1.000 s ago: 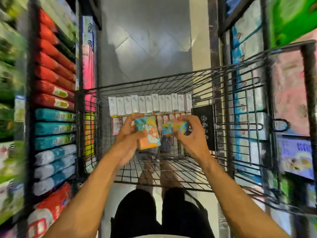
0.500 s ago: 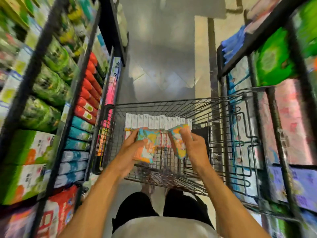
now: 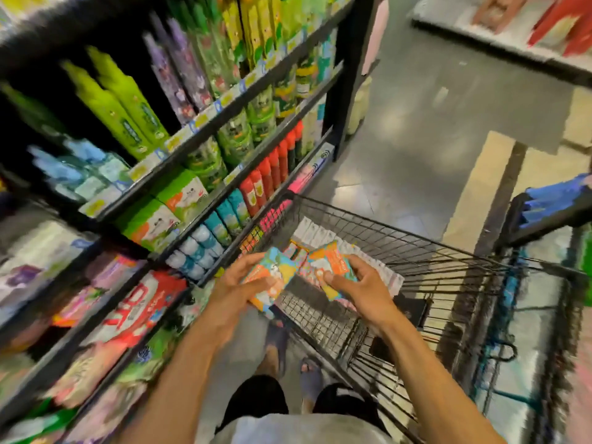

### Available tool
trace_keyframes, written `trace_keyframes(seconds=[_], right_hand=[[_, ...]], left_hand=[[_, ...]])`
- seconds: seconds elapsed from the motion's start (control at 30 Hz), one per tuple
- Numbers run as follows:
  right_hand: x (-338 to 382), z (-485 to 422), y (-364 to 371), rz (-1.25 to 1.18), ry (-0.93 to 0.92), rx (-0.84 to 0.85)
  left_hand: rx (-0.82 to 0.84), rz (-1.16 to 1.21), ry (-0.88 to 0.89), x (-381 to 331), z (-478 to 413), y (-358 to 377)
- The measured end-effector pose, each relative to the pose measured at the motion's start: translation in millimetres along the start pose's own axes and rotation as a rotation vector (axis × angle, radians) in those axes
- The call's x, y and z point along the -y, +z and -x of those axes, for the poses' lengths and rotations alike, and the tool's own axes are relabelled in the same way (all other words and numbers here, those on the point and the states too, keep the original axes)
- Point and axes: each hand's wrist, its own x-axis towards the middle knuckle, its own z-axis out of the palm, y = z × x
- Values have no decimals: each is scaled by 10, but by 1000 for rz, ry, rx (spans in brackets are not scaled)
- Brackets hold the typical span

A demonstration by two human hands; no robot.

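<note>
The left hand (image 3: 235, 294) grasps 1 colourful pack (image 3: 272, 277), fingers curled under it and thumb on top. At its 3 o'clock, just beside it, the right hand (image 3: 360, 291) grasps a 2nd pack (image 3: 331, 267). Both packs hover over the near corner of the wire cart (image 3: 323, 318). Stocked shelves (image 3: 205, 118) stand at 10 o'clock.

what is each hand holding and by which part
The left hand grips one colourful packet by its left side; the right hand grips a second packet by its right side, thumb on its face.
</note>
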Motion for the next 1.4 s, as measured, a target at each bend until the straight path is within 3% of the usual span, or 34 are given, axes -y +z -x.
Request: trace_keyframes(seconds=[0.13, 0.6, 0.77, 1.03, 1.4], right_hand=[[66, 109, 329, 74, -36, 75], [128, 940, 1948, 62, -145, 426], [4, 1558, 2716, 8, -125, 532], [-379, 2523, 3963, -18, -108, 566], [-376, 3214, 4902, 9, -134, 581]], left_hand=[[-233, 116, 81, 160, 493, -298], [-764, 404, 320, 659, 2181, -1547], [-858, 454, 346, 878, 3002, -2185], [-977, 424, 371, 1193, 4122, -3215], [-973, 513, 393, 1215, 4874, -4135]])
